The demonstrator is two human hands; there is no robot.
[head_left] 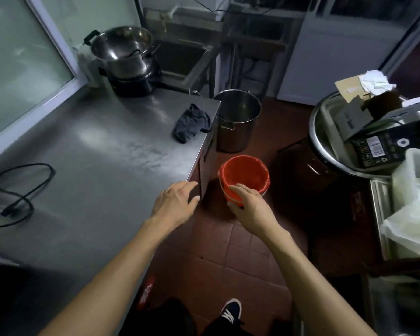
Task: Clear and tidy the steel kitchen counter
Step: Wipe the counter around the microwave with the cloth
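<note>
On the near left of the brushed steel counter (102, 151) lies a looped black power cable (22, 190), its tail cut off by the left edge of the frame. Far left, against the window frame, stands a stack of shiny steel pots on a dark base (125, 59); what the base is stays hard to tell in the dim light. Towards the counter's right edge sits a crumpled dark grey cloth (192, 123), well apart from both of your hands.

Your left hand (176, 204) hovers at the counter's near right corner, fingers spread and holding nothing; whether it touches the steel you cannot tell. Your right hand (249, 207) is over the near rim of the round red plastic bucket (244, 177) on the floor, fingers curled; whether they grip the rim or its thin handle is hidden by the hand itself.

The step in hand seems to be fetching the bucket for wiping. Next, you likely need the cloth, which calls for a reach far across. Beyond the bucket stands a tall steel stockpot (237, 120), its contents unseen.
</note>
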